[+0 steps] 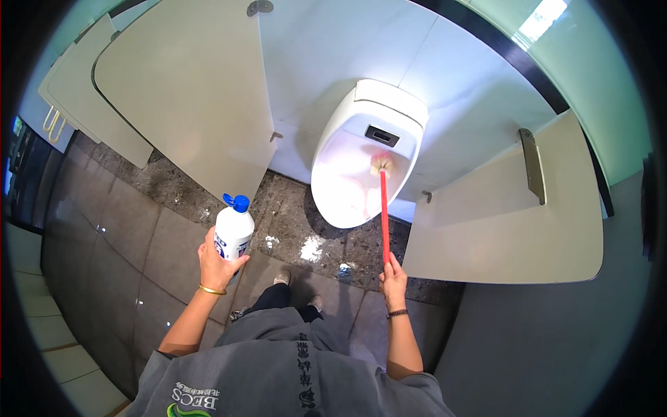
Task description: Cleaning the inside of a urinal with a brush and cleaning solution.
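Observation:
In the head view my left hand (219,264) grips a white plastic bottle (233,229) with a blue flip cap, which is raised open, out to the left of the urinal. My right hand (392,281) is wrapped round the long red handle (385,215) of a brush. The pale bristled head (381,162) rests inside the bowl of a white wall-mounted urinal (333,177), below its dark flush panel (382,135). Some pinkish liquid shows on the bowl's inner surface.
Beige partition panels (180,83) flank the urinal on the left and right (486,236). Below lie a dark speckled stone strip (285,215) and grey floor tiles (167,243), where my feet show. A dark wall (528,340) runs along the lower right.

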